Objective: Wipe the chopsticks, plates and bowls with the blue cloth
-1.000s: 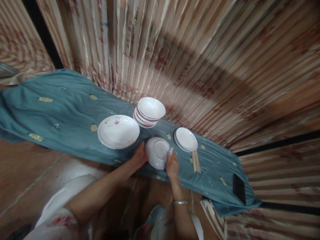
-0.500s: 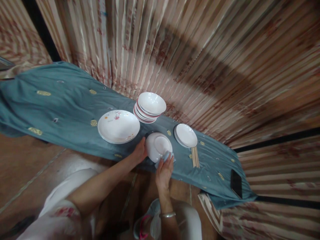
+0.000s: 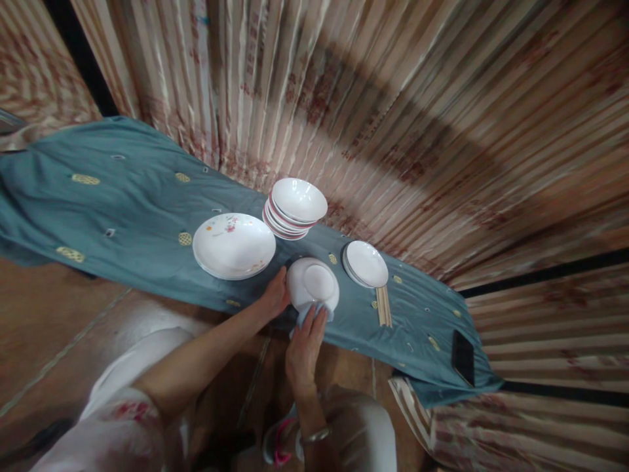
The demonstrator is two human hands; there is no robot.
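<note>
A white bowl [image 3: 322, 278] is held with its underside and foot ring facing me, over the near edge of the table. My left hand [image 3: 279, 294] grips its left rim; some of those fingers are hidden behind the bowl. My right hand [image 3: 305, 347] presses a light blue cloth [image 3: 322, 313] against the bowl's lower side, its fingers closed over the cloth. Left of the bowl lie stacked large plates [image 3: 234, 246] with a flower pattern. Behind it stands a stack of bowls [image 3: 299, 200] with red rims.
Small white plates [image 3: 367, 263] are stacked to the right, with wooden chopsticks [image 3: 384, 307] beside them. A dark phone [image 3: 462, 357] lies near the right end of the teal tablecloth [image 3: 142, 216]. A striped curtain [image 3: 373, 118] hangs close behind the table.
My right hand has slid the cloth leftward along the bowl's lower side. The bowl has tilted slightly, while my left hand keeps its grip at the left rim.
</note>
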